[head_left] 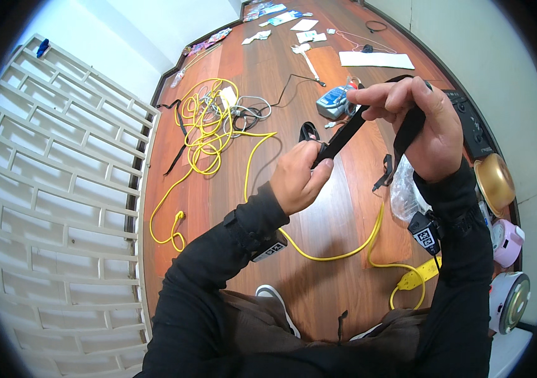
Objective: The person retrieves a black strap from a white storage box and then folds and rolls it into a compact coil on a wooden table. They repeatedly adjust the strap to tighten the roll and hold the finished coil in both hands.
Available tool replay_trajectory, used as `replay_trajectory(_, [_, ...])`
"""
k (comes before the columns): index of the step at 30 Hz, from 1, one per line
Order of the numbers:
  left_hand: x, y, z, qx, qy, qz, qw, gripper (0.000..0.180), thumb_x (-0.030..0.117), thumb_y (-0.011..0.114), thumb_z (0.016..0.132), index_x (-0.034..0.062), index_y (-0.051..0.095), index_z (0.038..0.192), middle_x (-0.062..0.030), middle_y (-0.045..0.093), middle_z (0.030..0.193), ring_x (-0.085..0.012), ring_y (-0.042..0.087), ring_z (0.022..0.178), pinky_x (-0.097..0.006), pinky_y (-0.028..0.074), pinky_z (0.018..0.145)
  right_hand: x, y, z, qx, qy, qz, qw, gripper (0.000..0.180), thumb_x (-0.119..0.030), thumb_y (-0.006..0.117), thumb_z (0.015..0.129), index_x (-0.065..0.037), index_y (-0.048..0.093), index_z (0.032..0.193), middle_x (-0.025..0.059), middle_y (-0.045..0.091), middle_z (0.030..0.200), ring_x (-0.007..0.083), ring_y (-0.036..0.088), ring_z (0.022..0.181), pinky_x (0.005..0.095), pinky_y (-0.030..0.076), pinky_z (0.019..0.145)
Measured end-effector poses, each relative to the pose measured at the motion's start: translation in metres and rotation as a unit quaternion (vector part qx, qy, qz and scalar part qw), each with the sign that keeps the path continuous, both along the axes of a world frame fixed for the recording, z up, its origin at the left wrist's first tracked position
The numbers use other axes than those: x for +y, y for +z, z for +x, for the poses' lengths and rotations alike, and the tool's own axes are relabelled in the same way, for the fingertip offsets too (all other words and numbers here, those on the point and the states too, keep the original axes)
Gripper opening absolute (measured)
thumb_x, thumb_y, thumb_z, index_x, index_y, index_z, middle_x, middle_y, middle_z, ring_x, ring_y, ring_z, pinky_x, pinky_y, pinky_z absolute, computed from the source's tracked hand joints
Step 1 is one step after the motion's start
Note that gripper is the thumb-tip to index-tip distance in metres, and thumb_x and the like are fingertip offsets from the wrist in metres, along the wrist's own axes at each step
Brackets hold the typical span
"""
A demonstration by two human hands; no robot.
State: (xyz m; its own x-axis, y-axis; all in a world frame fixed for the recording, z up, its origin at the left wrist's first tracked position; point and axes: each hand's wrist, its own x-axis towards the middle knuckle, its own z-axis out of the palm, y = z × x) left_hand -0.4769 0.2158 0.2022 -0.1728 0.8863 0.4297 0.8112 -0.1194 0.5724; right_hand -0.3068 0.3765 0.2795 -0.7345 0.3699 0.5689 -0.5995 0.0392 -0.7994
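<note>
Both hands hold one flat black strap (pixel 348 129) above a wooden floor. My left hand (pixel 297 178) pinches its lower end, next to a small black loop (pixel 308 131). My right hand (pixel 416 123) grips the upper part, where the strap folds over the fingers and hangs down to a loose end with a small buckle (pixel 384 178). Each wrist of my black sleeves carries a small tag.
A yellow cable (pixel 209 129) lies coiled with grey and black wires at the left and runs under my arms. A white lattice panel (pixel 61 208) stands at the left. A clear plastic bag (pixel 404 195), a gold bowl (pixel 495 181), round gadgets, papers and packets lie around.
</note>
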Motion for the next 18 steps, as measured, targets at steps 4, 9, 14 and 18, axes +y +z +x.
replay_trajectory(4, [0.003,-0.002,0.0,-0.05,-0.005,-0.029,0.998,0.021,0.018,0.061,0.092,-0.0004,0.067,0.1,-0.0121,0.065,0.078,-0.0181,0.062,0.069,-0.031,0.048,0.065,0.005,0.0,0.003,-0.005,-0.011,0.031,0.999,0.043,-0.032,0.028,0.103,-0.006,0.052,0.078,0.024,0.067,0.101,0.0273,0.064,0.088,0.0365,0.048,0.086])
replay_trajectory(9, [-0.001,-0.003,0.004,-0.057,-0.055,-0.027,0.997,0.02,0.017,0.062,0.093,-0.0009,0.069,0.099,-0.009,0.069,0.076,-0.0142,0.064,0.068,-0.026,0.049,0.063,0.036,0.0,0.007,0.034,-0.035,-0.048,0.998,0.045,-0.038,0.036,0.102,-0.009,0.048,0.07,0.0189,0.069,0.081,0.0251,0.068,0.077,0.0334,0.053,0.079])
replay_trajectory(14, [-0.003,0.003,0.004,-0.122,-0.073,-0.126,0.982,0.024,0.022,0.059,0.095,-0.0005,0.068,0.095,-0.0065,0.069,0.076,-0.0114,0.063,0.068,-0.025,0.049,0.063,0.063,-0.018,0.011,-0.001,-0.131,-0.119,0.984,0.044,-0.038,0.052,0.098,-0.014,0.043,0.062,0.0073,0.059,0.066,0.0216,0.066,0.067,0.0315,0.053,0.069])
replay_trajectory(18, [-0.001,0.011,0.007,-0.146,-0.125,-0.163,0.968,0.025,0.023,0.057,0.096,-0.0003,0.066,0.097,-0.0078,0.069,0.086,-0.0133,0.065,0.08,-0.028,0.05,0.072,0.086,-0.042,0.006,-0.039,-0.137,-0.159,0.977,0.038,-0.036,0.06,0.093,-0.012,0.048,0.065,0.0034,0.054,0.063,0.0161,0.055,0.058,0.03,0.048,0.062])
